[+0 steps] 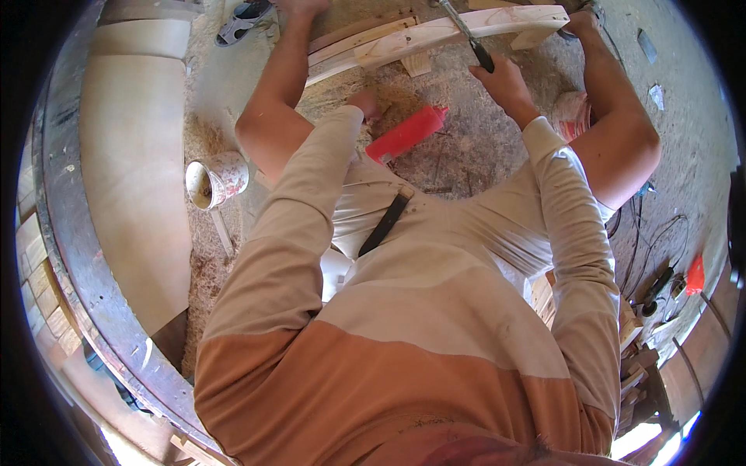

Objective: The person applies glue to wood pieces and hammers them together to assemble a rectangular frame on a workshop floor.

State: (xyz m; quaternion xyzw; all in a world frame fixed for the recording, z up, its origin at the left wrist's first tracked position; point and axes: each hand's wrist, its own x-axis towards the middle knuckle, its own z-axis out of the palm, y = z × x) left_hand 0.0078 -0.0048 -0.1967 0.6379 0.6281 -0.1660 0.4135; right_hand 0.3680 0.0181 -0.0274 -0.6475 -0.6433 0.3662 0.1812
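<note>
Head view: red package [406,133] beside left hand [365,102].

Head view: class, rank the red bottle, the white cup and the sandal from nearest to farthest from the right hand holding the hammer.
From the right hand on the hammer:
1. Red bottle, on the floor, lower left of it.
2. Sandal, far left, at the top edge.
3. White cup, far left, lower down.

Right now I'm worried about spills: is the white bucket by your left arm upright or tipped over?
Tipped. The white bucket lies on its side on the sawdust-strewn floor, its open mouth facing sideways.
</note>
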